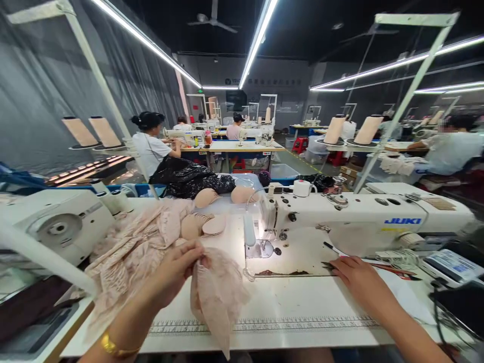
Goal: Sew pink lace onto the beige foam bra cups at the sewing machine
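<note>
My left hand (179, 267) is closed on a pale pink lace piece (217, 295) that hangs down over the front of the white sewing table (302, 302). My right hand (353, 272) lies on the table to the right of the needle plate, fingers curled over a small dark tool, perhaps scissors (328, 264); the grip itself is hidden. The white JUKI sewing machine (359, 222) stands behind it, its lamp lighting the needle area (264, 237).
A heap of pink lace fabric (128, 252) and several beige bra cups (206, 224) lie at the left. A second machine (56, 227) sits far left. A control box (449, 264) is at right. Thread cones (368, 128) stand on racks. Other people sew at tables behind.
</note>
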Action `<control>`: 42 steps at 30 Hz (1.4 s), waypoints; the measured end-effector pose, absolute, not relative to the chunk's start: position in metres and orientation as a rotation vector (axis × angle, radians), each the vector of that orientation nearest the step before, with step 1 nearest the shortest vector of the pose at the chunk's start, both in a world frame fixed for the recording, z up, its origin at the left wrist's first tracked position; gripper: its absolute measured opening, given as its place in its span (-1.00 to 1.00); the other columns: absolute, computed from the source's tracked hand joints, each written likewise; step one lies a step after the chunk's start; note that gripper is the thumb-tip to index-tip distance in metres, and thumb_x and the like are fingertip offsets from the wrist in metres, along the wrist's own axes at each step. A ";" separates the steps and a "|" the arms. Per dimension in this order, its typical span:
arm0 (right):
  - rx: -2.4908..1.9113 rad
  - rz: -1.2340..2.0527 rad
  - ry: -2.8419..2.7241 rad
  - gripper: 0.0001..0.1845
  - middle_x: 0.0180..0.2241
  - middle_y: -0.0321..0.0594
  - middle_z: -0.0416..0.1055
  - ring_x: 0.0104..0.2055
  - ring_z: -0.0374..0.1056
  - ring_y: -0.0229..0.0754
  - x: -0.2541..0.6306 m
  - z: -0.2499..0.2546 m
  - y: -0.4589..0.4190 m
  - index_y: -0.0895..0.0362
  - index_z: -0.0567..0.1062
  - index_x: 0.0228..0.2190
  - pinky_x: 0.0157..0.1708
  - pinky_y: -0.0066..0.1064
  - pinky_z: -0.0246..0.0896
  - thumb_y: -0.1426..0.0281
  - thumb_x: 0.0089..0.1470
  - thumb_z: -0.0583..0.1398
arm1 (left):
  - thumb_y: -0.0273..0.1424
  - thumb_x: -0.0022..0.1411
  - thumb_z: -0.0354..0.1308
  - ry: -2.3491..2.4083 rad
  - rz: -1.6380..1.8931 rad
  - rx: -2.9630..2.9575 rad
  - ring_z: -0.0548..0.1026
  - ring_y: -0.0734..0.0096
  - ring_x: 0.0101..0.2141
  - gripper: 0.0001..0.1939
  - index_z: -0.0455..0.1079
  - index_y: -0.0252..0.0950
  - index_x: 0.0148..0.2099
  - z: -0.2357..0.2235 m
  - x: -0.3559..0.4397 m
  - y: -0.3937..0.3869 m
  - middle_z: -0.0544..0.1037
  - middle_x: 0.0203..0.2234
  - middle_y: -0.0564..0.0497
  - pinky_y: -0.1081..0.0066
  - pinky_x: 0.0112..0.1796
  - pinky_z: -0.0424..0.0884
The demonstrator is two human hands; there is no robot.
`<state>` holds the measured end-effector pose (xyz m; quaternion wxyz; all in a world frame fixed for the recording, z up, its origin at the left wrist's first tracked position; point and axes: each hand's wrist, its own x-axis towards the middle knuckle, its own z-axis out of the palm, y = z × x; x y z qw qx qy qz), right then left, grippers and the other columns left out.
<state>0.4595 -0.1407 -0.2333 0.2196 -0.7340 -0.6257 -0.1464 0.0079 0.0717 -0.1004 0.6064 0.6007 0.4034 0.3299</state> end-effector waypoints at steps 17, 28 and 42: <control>-1.507 -0.524 -1.901 -0.62 -0.46 -0.29 0.48 -0.45 0.38 -0.14 0.253 -0.175 -0.094 0.02 0.52 -0.28 -0.33 -0.31 0.17 0.33 0.57 0.01 | -0.19 0.09 0.63 0.458 0.423 1.232 0.52 0.55 -0.30 -0.05 0.24 -0.17 0.40 -0.146 0.063 0.020 0.60 -0.02 -0.11 0.43 -0.17 0.38; -1.902 -0.242 -1.753 -0.59 -0.44 -0.30 0.55 -0.50 0.50 -0.10 0.338 -0.212 -0.116 -0.04 0.44 -0.29 -0.56 -0.37 0.13 0.06 0.54 -0.01 | -0.08 0.33 0.33 1.023 0.997 1.968 0.59 0.06 -0.02 -0.43 0.46 -0.17 0.29 -0.070 -0.037 0.086 0.64 0.03 -0.17 0.18 -0.05 0.54; -1.314 -0.025 -1.844 -0.80 -0.12 -0.13 0.59 -0.11 0.58 -0.05 0.273 -0.183 -0.117 -0.06 0.54 0.05 -0.14 -0.36 0.53 0.31 0.46 0.18 | -0.33 0.34 0.20 1.208 0.365 2.211 0.56 0.12 -0.19 -0.39 0.34 -0.31 0.40 -0.172 0.009 0.037 0.62 -0.13 -0.10 0.13 -0.05 0.46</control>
